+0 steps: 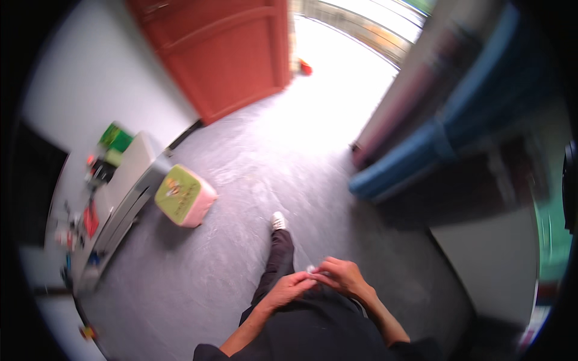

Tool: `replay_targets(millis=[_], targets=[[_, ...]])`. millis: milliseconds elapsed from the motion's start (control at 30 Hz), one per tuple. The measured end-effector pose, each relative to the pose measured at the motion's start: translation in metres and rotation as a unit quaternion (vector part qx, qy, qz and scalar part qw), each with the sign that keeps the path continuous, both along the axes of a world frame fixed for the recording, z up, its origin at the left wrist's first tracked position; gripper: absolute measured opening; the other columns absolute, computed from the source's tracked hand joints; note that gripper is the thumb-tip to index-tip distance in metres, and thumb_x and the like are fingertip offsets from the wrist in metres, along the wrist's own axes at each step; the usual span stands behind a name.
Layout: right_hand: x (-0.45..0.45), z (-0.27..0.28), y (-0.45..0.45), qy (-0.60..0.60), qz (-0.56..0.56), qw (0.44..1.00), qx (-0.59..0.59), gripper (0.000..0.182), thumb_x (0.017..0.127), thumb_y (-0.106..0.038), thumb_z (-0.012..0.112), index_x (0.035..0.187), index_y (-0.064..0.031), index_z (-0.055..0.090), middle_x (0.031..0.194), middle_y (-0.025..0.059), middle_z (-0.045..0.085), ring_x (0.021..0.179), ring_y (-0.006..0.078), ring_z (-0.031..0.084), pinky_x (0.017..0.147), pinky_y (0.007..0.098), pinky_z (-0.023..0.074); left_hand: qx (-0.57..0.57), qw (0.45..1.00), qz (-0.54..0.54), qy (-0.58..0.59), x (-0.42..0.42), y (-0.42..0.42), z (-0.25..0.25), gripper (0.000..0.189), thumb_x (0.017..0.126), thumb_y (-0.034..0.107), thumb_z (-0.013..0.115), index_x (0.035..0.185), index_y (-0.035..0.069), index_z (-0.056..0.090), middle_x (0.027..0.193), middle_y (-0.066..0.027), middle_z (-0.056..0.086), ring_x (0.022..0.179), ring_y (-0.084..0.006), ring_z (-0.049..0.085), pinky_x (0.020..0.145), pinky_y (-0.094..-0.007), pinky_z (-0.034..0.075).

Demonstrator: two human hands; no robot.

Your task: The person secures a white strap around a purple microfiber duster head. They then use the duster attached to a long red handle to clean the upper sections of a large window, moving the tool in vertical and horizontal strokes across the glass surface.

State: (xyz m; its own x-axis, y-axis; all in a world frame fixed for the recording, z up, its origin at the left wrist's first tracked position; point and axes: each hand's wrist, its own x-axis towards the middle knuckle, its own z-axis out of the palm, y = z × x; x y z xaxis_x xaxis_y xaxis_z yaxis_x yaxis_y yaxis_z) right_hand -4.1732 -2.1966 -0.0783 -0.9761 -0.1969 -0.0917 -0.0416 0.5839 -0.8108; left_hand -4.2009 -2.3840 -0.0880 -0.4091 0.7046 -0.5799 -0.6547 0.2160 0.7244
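Observation:
In front of my dark top, my two hands meet at the fingertips. A small white object (310, 269), blurred and too small to identify, sits between them. My left hand (289, 289) pinches at its lower side with thumb and fingers together. From the other side, my right hand (343, 276) grips it with thumb and index finger. The fingers hide most of it. Beneath my hands are a dark trouser leg (277, 259) and a white shoe (278, 221) on the grey floor (216, 266).
A padded stool (178, 196) with a green top and pink sides stands beside a white cabinet (135, 180) holding several small items. Ahead, a red-brown door (230, 58) stands open to a bright, railed area. Blurred blue fabric (406, 169) rolled or wrapped lengthwise juts in at right.

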Motion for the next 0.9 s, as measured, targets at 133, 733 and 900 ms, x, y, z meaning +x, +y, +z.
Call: replay_targets(millis=[133,733,900], targets=[[-0.1,0.002,0.01,-0.031,0.013,0.999,-0.029,0.013,0.078,-0.013,0.063,0.089,-0.0046,0.064,0.07,0.0097,0.054,0.058,0.0224,0.054,0.053,0.0283,0.0422,0.063,0.996,0.07,0.007,-0.093,0.012,-0.016,0.019,0.088,0.024,0.051,0.091,0.006,0.057,0.077,0.0021,0.059,0.049,-0.0016,0.038,0.044,-0.0163,0.03],[-0.436,-0.018,0.068,-0.065,0.192,0.979,0.005,0.021,0.08,-0.018,0.063,0.077,0.0023,0.057,0.066,0.0115,0.056,0.057,0.0167,0.055,0.053,0.028,0.0427,0.036,0.958,0.235,0.162,-0.367,0.051,-0.01,0.031,0.074,0.033,0.066,0.08,0.004,0.055,0.07,-0.0027,0.056,0.06,-0.0072,0.046,0.051,-0.0233,0.035],[-0.499,0.008,0.112,-0.033,0.096,0.995,0.0,0.024,0.082,-0.018,0.059,0.069,0.001,0.053,0.061,0.0129,0.05,0.052,0.023,0.052,0.049,0.0305,0.0397,0.074,0.977,0.161,0.118,-0.468,0.107,0.002,0.028,0.077,0.02,0.063,0.095,0.001,0.054,0.088,-0.0035,0.056,0.088,-0.0117,0.05,0.08,-0.0258,0.04]])
